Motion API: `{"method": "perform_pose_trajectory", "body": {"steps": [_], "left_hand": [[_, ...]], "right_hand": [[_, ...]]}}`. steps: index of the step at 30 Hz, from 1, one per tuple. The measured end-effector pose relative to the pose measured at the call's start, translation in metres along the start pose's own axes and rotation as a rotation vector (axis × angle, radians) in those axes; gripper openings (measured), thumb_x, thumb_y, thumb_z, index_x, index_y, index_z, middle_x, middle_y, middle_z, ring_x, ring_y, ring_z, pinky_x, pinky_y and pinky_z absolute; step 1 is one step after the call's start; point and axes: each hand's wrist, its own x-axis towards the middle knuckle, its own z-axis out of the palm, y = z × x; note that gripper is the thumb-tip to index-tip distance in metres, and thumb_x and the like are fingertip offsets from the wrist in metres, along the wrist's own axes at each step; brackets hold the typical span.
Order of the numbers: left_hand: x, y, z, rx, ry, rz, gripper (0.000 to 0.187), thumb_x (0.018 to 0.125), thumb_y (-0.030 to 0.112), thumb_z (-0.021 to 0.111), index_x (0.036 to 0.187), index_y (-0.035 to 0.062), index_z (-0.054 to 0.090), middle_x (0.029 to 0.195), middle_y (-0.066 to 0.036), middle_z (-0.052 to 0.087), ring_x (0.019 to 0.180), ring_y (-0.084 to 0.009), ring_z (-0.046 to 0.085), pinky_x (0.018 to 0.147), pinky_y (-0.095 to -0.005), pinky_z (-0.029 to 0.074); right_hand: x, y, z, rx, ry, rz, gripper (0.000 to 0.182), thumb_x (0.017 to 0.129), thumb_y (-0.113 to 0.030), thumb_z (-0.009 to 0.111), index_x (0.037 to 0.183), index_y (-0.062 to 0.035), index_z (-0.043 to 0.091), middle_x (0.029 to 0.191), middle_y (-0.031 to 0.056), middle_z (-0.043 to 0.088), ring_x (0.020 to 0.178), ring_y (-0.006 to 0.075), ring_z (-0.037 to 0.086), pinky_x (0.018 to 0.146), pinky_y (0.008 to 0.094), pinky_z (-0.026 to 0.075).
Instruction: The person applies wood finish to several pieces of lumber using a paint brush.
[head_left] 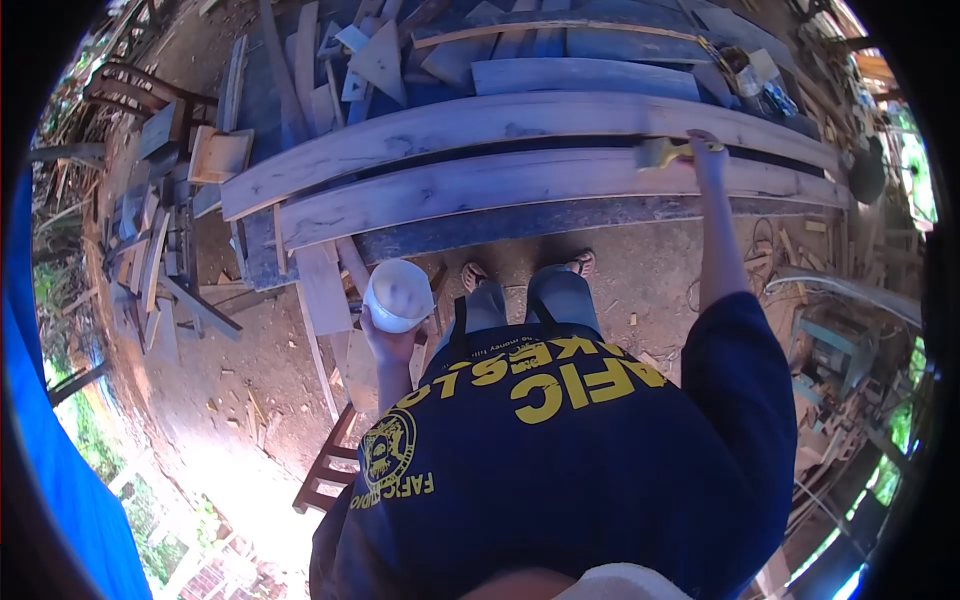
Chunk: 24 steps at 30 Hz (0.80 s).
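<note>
Hands well apart: left hand [393, 343] is clutching a white tub [400, 297] at 9 o'clock, can't tell what's inside; right hand [708, 150] grips a brush [668, 152] at the nearer plank [480, 187], 2 o'clock.

The only view comes from the head, looking forward and steeply down. Its wide, round field leaves black corners and shows the long boards [480, 184] bowed. The wearer's shirt [620, 470] sits close, filling the lower middle; the counter [600, 214] lies farther off, across the upper frame.
</note>
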Motion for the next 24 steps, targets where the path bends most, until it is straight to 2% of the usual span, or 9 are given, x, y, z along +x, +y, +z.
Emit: {"method": "perform_pose_trajectory", "body": {"steps": [3,5,8,9,12,16,20,23,24], "left_hand": [[0.015,-0.007,0.002,0.008,0.021,-0.042,0.070,0.082,0.056,0.049,0.139,0.0193,0.033,0.140,-0.009,0.037,0.129,-0.0337,0.036,0.100,-0.0582,0.034],[0.019,-0.010,0.014,0.028,-0.023,-0.048,0.070,0.083,0.056,0.049,0.140,0.0193,0.033,0.140,-0.009,0.037,0.129,-0.0339,0.037,0.101,-0.0581,0.034],[0.030,-0.019,0.031,0.100,-0.024,-0.065,0.067,0.083,0.058,0.045,0.138,0.0203,0.035,0.139,-0.009,0.038,0.128,-0.0337,0.039,0.096,-0.0584,0.038],[0.034,-0.022,0.037,0.152,0.020,-0.063,0.066,0.083,0.060,0.043,0.136,0.0214,0.038,0.138,-0.008,0.039,0.126,-0.0334,0.040,0.091,-0.0587,0.042],[0.037,-0.029,0.052,0.172,0.047,-0.051,0.064,0.083,0.060,0.042,0.135,0.0248,0.039,0.137,-0.007,0.041,0.126,-0.0331,0.040,0.090,-0.0601,0.040],[0.033,-0.045,0.081,0.224,0.113,0.016,0.061,0.083,0.062,0.040,0.134,0.0275,0.041,0.136,-0.005,0.042,0.125,-0.0326,0.040,0.087,-0.0588,0.039],[0.026,-0.086,0.115,0.214,0.212,0.045,0.060,0.083,0.062,0.039,0.132,0.0262,0.043,0.134,-0.005,0.042,0.123,-0.0324,0.042,0.084,-0.0590,0.040],[0.019,-0.126,0.150,0.226,0.247,0.066,0.064,0.083,0.058,0.047,0.137,0.0238,0.039,0.138,-0.007,0.041,0.127,-0.0338,0.040,0.094,-0.0592,0.039],[0.021,-0.139,0.151,0.196,0.178,0.022,0.065,0.083,0.058,0.047,0.137,0.0238,0.038,0.138,-0.007,0.041,0.126,-0.0336,0.041,0.094,-0.0584,0.039]], "right_hand": [[-0.002,-0.034,0.011,-0.245,0.064,-0.054,0.014,0.088,-0.014,0.057,0.097,-0.0080,0.064,0.078,0.0055,0.061,0.066,0.0149,0.063,0.048,0.0251,0.054],[-0.015,-0.026,0.061,-0.120,-0.090,-0.178,0.014,0.088,-0.014,0.061,0.098,-0.0060,0.064,0.075,0.0068,0.059,0.059,0.0149,0.059,0.046,0.0284,0.050],[-0.111,-0.064,0.161,0.017,-0.126,-0.036,0.010,0.090,-0.012,0.059,0.095,-0.0077,0.066,0.079,0.0026,0.064,0.055,0.0090,0.059,0.046,0.0229,0.049],[-0.129,-0.068,0.178,0.065,-0.170,-0.038,0.006,0.087,-0.011,0.063,0.089,-0.0089,0.068,0.080,0.0019,0.063,0.063,0.0092,0.060,0.051,0.0256,0.050],[-0.135,-0.052,0.164,0.252,-0.209,0.088,0.005,0.085,-0.009,0.064,0.088,-0.0071,0.068,0.081,0.0026,0.063,0.065,0.0104,0.061,0.054,0.0252,0.053],[-0.054,0.000,0.001,0.261,-0.079,-0.004,0.017,0.085,-0.013,0.064,0.098,-0.0030,0.063,0.086,0.0080,0.065,0.073,0.0177,0.064,0.061,0.0283,0.056],[0.049,0.022,-0.191,-0.090,0.203,-0.003,0.010,0.084,-0.012,0.061,0.092,-0.0074,0.065,0.078,0.0064,0.064,0.067,0.0141,0.063,0.054,0.0256,0.052],[0.082,0.009,-0.241,-0.688,0.234,-0.058,0.010,0.085,-0.009,0.058,0.091,-0.0065,0.065,0.073,0.0082,0.063,0.066,0.0116,0.062,0.056,0.0271,0.049],[0.101,0.038,-0.240,-0.700,0.241,-0.264,0.009,0.086,-0.008,0.056,0.089,-0.0041,0.064,0.071,0.0101,0.062,0.067,0.0089,0.059,0.060,0.0283,0.047]]}}
